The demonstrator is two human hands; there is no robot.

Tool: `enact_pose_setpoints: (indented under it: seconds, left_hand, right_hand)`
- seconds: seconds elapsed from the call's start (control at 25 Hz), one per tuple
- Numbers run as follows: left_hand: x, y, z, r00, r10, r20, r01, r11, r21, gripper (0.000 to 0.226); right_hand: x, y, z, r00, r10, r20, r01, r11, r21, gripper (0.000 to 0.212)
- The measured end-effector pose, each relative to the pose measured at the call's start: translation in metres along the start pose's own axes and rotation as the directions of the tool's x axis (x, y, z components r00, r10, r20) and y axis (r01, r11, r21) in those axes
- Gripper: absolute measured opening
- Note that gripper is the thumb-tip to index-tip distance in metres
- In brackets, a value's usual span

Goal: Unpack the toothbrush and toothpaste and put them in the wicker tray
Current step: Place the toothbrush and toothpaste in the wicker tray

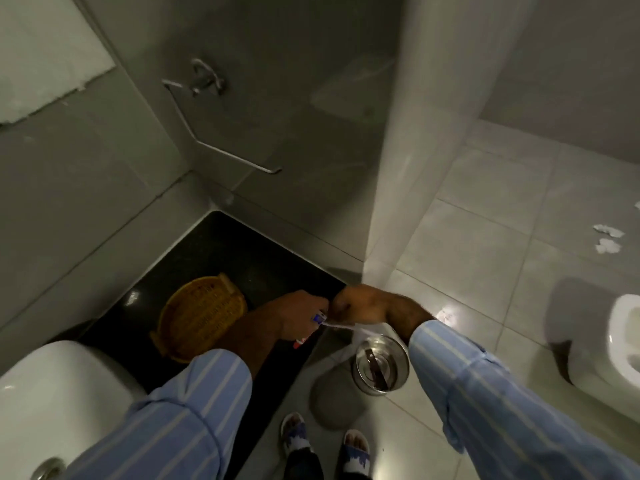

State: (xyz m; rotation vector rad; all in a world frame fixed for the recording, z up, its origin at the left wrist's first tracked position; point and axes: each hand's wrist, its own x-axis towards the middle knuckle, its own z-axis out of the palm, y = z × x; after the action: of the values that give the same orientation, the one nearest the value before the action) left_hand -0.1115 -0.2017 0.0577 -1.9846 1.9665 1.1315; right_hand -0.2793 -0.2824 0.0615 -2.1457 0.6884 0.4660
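A round yellow wicker tray (201, 317) lies empty on the black counter (249, 258). Just right of it, my left hand (298, 317) is closed around a small packaged item, a toothbrush or toothpaste pack (319, 319) with blue, white and red print showing between the fingers and below the palm. My right hand (360, 304) meets it at the counter's right edge and pinches a pale strip of wrapper (349, 326) that trails toward the bin. Both hands hover above the counter edge. What is inside the pack is hidden.
A white basin (52, 393) sits at the counter's near left. On the floor below my hands stands a steel bin (381, 368) with a swing lid. A toilet (623, 344) is at the right. Paper scraps (607, 239) lie on the tiles. My feet (325, 445) are below.
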Motion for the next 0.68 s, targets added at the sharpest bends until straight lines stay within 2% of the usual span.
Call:
enact_pose_setpoints:
  seconds: [0.16, 0.24, 0.28, 0.32, 0.36, 0.4, 0.52, 0.68]
  left_hand:
    - [-0.021, -0.037, -0.03, 0.994, 0.006, -0.113, -0.022, 0.991, -0.134, 0.027]
    - [-0.033, -0.056, -0.041, 0.982, -0.046, -0.183, -0.014, 0.951, -0.31, 0.037]
    - [-0.04, -0.067, -0.046, 0.976, -0.079, -0.204, -0.029, 0.877, -0.48, 0.043]
    - [-0.048, -0.076, -0.051, 0.973, -0.113, -0.201, -0.046, 0.757, -0.651, 0.049]
    - [-0.057, -0.086, -0.056, 0.97, -0.142, -0.195, -0.061, 0.64, -0.766, 0.054]
    - [-0.064, -0.095, -0.061, 0.965, -0.169, -0.203, -0.073, 0.568, -0.82, 0.057]
    - [-0.082, -0.122, -0.073, 0.922, -0.283, -0.265, -0.085, 0.519, -0.85, 0.053]
    - [-0.097, -0.166, -0.08, 0.853, -0.414, -0.318, -0.07, 0.513, -0.855, 0.019]
  right_hand:
    - [0.025, -0.028, -0.011, 0.998, -0.044, 0.047, 0.03, 0.962, 0.272, 0.029]
    - [0.038, -0.038, -0.016, 0.999, -0.038, 0.008, 0.033, 0.932, 0.362, 0.025]
    - [0.045, -0.045, -0.019, 0.999, -0.038, -0.009, 0.038, 0.917, 0.396, 0.023]
    - [0.052, -0.051, -0.021, 0.999, -0.039, -0.021, 0.044, 0.901, 0.431, 0.021]
    - [0.06, -0.06, -0.023, 0.999, -0.041, -0.027, 0.049, 0.886, 0.462, 0.02]
    - [0.068, -0.067, -0.024, 0.999, -0.041, -0.031, 0.051, 0.874, 0.484, 0.017]
    - [0.093, -0.088, -0.029, 0.999, -0.044, -0.025, 0.051, 0.873, 0.485, 0.02]
    - [0.131, -0.109, -0.03, 0.999, -0.014, -0.031, 0.026, 0.889, 0.457, 0.017]
